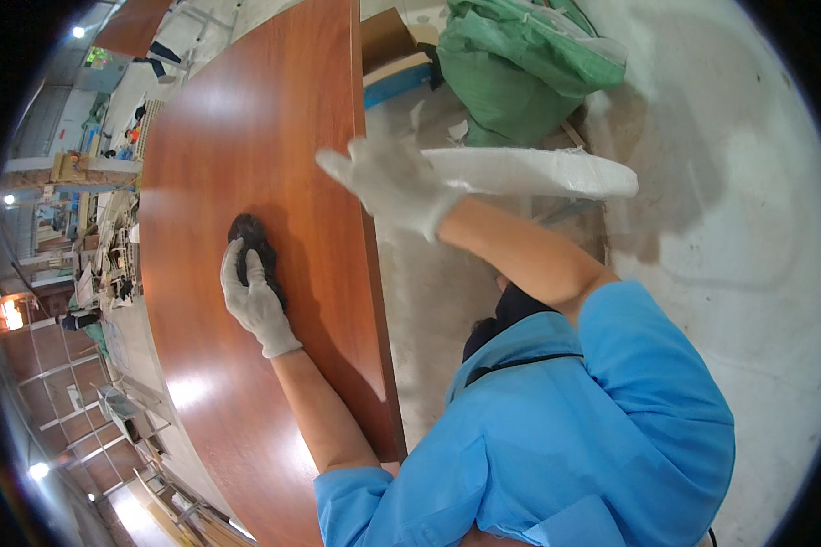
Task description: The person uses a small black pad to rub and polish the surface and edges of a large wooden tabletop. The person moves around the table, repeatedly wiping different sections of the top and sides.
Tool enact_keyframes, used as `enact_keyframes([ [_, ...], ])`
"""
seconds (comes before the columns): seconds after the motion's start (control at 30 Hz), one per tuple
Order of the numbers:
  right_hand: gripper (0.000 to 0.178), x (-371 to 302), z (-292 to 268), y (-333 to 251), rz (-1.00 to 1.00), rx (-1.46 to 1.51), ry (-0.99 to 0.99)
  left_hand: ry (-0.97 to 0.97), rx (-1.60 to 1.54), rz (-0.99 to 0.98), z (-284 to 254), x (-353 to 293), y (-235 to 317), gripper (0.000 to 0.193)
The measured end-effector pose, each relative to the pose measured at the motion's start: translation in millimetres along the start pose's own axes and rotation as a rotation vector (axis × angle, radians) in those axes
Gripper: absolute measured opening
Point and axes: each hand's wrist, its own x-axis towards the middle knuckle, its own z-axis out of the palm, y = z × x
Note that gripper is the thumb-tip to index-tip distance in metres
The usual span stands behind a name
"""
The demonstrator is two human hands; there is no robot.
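Head view: dark cloth [246, 226] lies on the wooden board [274, 91], inboard of its right edge. The gloved left hand [255, 305] grasps it, fingers bent over the top; the grip appears chosen to keep the cloth bunched and its underside against the board. The gloved right hand [392, 187] is blurred, spread and holding nothing; it appears above the board's right edge, though its height cannot be judged. The gloves presumably shield skin and finish alike.

Edges: the board's right edge runs close beside the person's blue shirt [520, 456], limiting room on that side. Bare surface extends ahead of the cloth and to its left, affording sideways travel. Past the right hand, a white wrapped bundle [538, 171] and a green sack [520, 73] restrict outward reach.
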Motion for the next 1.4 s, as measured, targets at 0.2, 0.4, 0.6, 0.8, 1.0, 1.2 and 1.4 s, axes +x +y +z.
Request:
enact_keyframes([
  [0.2,0.043,-22,-10,23,-0.017,0.407,0.120,-0.005,0.010,0.018,-1,2,-4,0.026],
  [0.4,0.041,15,6,18,0.157,0.006,0.053,-0.010,-0.074,-0.024,-1,2,-10,0.026],
  [0.6,0.022,-117,-1,-56,-0.582,0.137,-0.026,-0.145,0.183,0.154,1,1,13,0.028],
  [0.8,0.028,-136,-23,12,-0.138,0.630,-0.040,-0.545,0.302,0.669,18,-68,88,0.038],
  [1.0,0.028,-130,-72,79,0.297,0.883,0.176,-0.522,0.150,0.620,31,-52,99,0.044],
  [1.2,0.028,-117,-78,100,0.363,1.062,0.196,-0.559,0.127,0.527,88,22,101,0.046],
  [1.4,0.027,-106,-70,106,0.395,1.084,0.113,-0.568,0.224,0.599,101,25,110,0.046],
])
